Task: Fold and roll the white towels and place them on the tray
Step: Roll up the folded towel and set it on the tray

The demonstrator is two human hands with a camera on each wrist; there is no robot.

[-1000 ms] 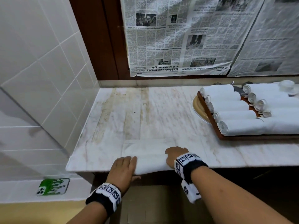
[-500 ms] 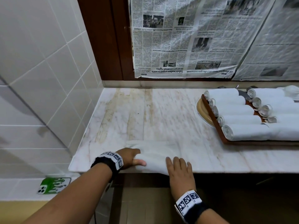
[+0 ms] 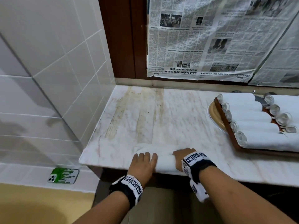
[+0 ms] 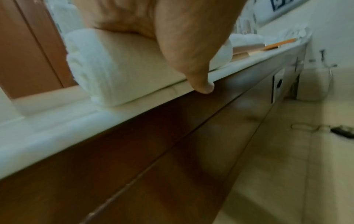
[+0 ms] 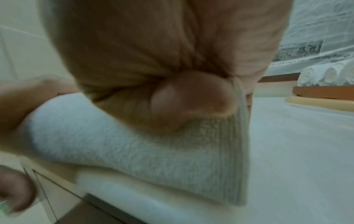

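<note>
The tray (image 3: 226, 125) runs off the right edge; both wrist views are blurred.

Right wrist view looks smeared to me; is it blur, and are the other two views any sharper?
Right wrist view: motion-blurred, the right hand and towel soft, colours bluish. Left wrist view: also soft, though the rolled towel end reads clearly. Head view: sharpest, wide-angle bending at the edges, tray cut off at right.

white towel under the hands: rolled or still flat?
Partly rolled. The white towel shows a coiled end at the marble counter edge, a flat strip ahead; left hand and right hand press it.
</note>
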